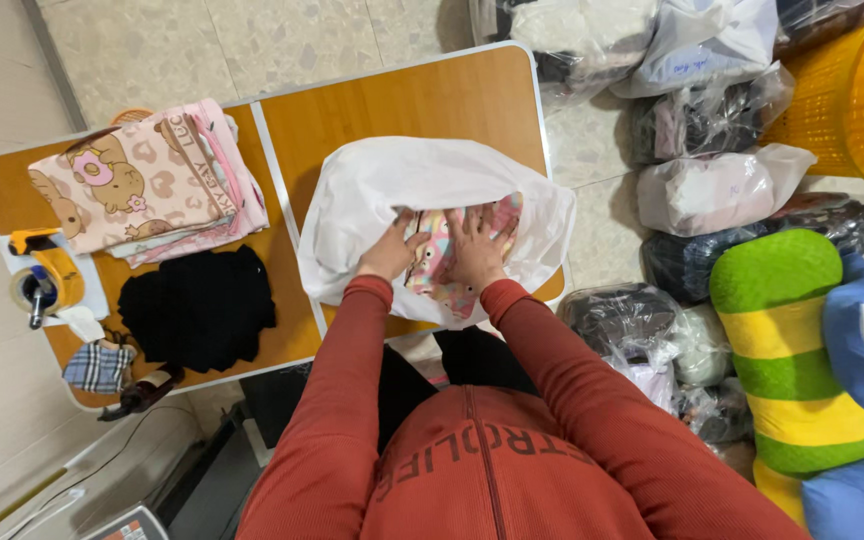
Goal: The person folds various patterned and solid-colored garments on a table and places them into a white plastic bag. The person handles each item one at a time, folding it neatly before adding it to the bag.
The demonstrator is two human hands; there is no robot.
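both hands in white bag w/ pink garment, wooden table

— What carries the load in my view?
— A wooden folding table. On it I see a white plastic bag, folded patterned cloths, a black garment, a tape dispenser and a plaid pouch.

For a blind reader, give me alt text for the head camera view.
Both hands, left hand and right hand, press a folded patterned garment into a white plastic bag on a wooden folding table. Folded clothes and a tape dispenser lie left.
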